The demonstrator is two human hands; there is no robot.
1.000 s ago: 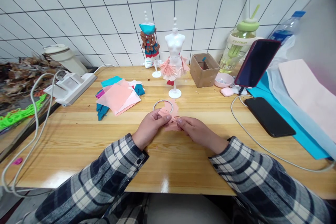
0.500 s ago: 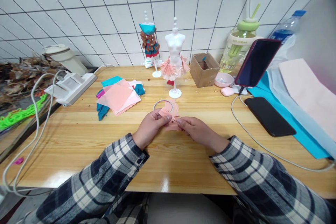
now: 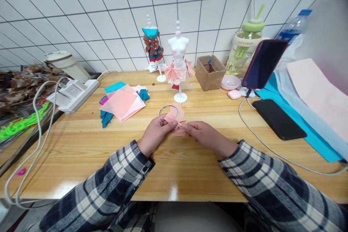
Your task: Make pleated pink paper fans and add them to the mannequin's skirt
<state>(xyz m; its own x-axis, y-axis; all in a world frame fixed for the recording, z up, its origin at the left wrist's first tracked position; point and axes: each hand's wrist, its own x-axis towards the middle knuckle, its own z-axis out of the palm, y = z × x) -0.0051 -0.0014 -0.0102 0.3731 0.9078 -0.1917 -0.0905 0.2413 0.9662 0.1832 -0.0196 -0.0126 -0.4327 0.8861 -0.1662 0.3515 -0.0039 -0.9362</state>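
Between both hands is a small piece of peach crepe paper [image 3: 169,117], pinched and gathered at its middle. My left hand [image 3: 155,132] is closed on its left side, thumb on top. From the right, my right hand [image 3: 205,135] pinches the same paper at its edge. Beneath lie more peach paper pieces with a jagged edge [image 3: 178,110] and a silver ring-shaped item [image 3: 160,110], partly covered. Just beyond stands a white mini dress form [image 3: 178,47] with a pleated peach paper skirt [image 3: 173,74] around its hips.
Coloured paper sheets [image 3: 121,102] lie to the left. Behind stand a second, dressed form [image 3: 153,45] and a cardboard box [image 3: 209,78]. On the right are a propped phone [image 3: 265,63], a flat black phone [image 3: 279,119] and its looping cable; a power strip [image 3: 78,96] sits at left.
The camera view has shifted slightly. Both hands keep their pinch on the peach paper in almost the same place.
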